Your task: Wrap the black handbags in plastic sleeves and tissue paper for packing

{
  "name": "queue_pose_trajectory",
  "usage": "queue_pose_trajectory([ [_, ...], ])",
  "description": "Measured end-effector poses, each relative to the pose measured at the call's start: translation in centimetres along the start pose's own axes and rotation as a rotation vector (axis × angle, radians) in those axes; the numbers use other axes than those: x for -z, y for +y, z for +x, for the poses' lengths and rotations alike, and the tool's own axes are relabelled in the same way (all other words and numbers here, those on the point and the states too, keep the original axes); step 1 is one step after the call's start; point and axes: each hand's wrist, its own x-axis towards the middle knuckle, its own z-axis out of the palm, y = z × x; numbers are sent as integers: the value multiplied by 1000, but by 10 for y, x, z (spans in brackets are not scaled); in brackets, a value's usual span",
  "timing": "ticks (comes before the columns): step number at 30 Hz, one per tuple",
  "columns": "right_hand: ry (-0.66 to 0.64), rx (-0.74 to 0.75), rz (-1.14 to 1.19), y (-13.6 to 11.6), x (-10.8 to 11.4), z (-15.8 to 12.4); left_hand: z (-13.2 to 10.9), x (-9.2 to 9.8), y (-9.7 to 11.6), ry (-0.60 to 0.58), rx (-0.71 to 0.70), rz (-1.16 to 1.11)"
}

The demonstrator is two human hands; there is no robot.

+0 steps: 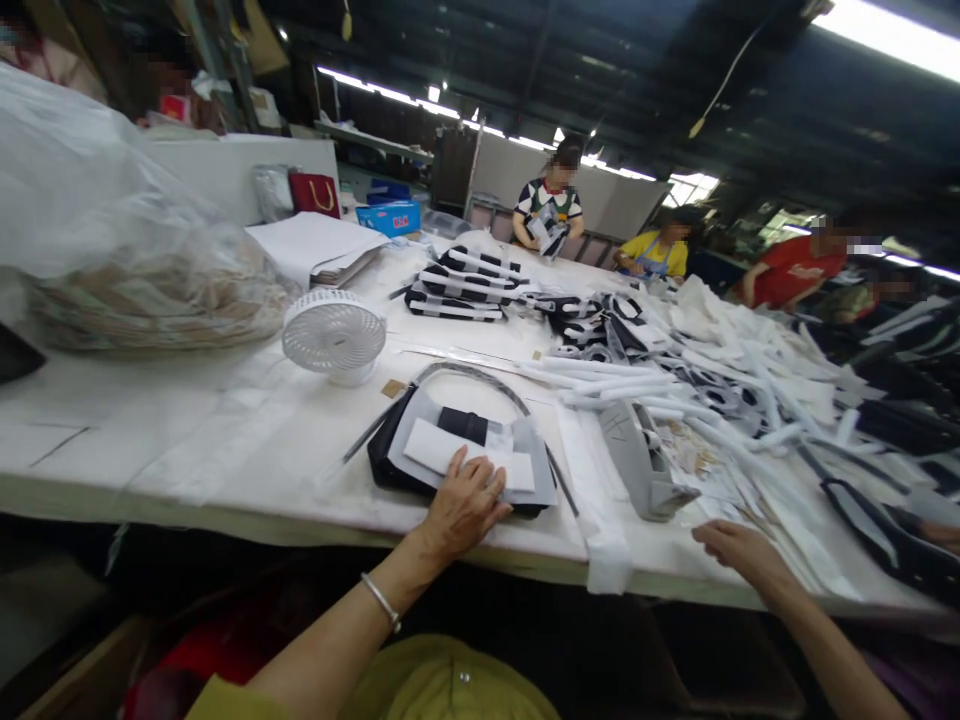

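In the head view a black handbag (386,455) lies on the table, with a grey sheet (544,470) and a white strip (435,450) across its top. Its dark strap (480,370) arches behind it. My left hand (466,505) rests flat on the white strip, fingers stretched out, gripping nothing. To the right of the bag stands a grey tape dispenser (637,460). My right hand (739,550) hovers at the table's front edge, just right of the dispenser, its fingers curled together; whatever they may hold is hidden.
A small white fan (334,335) and a large clear plastic bag (150,250) stand at left. Behind lie stacked black-and-white wrapped bags (461,285). White rolled tubes (615,380) and paper scraps cover the right side. Several co-workers are across the table; a person's hand (941,535) shows far right.
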Motion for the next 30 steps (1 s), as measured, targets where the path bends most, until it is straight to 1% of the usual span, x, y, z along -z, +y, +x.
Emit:
queue_pose_trajectory([
  [2,-116,85,151,-32,12,-9,0,0,1,-6,5,-4],
  [3,-165,164,178,-54,18,-13,0,0,1,-9,11,-6],
  [5,-270,314,207,-107,29,-19,0,1,1,-14,14,-8],
  [7,-401,449,179,-162,31,-19,0,2,1,-16,11,-7],
  [9,-525,627,101,-212,24,-13,1,3,1,-14,6,-7],
  [11,-583,753,-69,-252,8,-3,0,2,1,-12,8,-9],
  [12,-586,813,-209,-270,-2,3,0,2,1,-10,11,-11],
  [14,-544,922,-533,-300,-22,15,-1,0,1,-7,14,-19],
  [16,-504,989,-774,-325,-42,27,-1,-1,1,-4,17,-27],
  [17,-499,1006,-845,-335,-50,32,-1,-2,1,-4,17,-28],
  [19,-519,1027,-913,-352,-65,39,-2,-2,1,-1,18,-30],
  [21,-529,1054,-968,-363,-78,44,-1,-3,1,1,18,-34],
  [24,-482,1099,-1007,-368,-90,51,-1,-2,1,2,23,-40],
  [26,-441,1099,-980,-366,-92,59,-1,-2,1,0,25,-44],
  [28,-428,1007,-849,-361,-90,71,-1,-2,0,0,21,-48],
  [30,-418,867,-682,-355,-81,84,-1,-3,0,-2,18,-50],
])
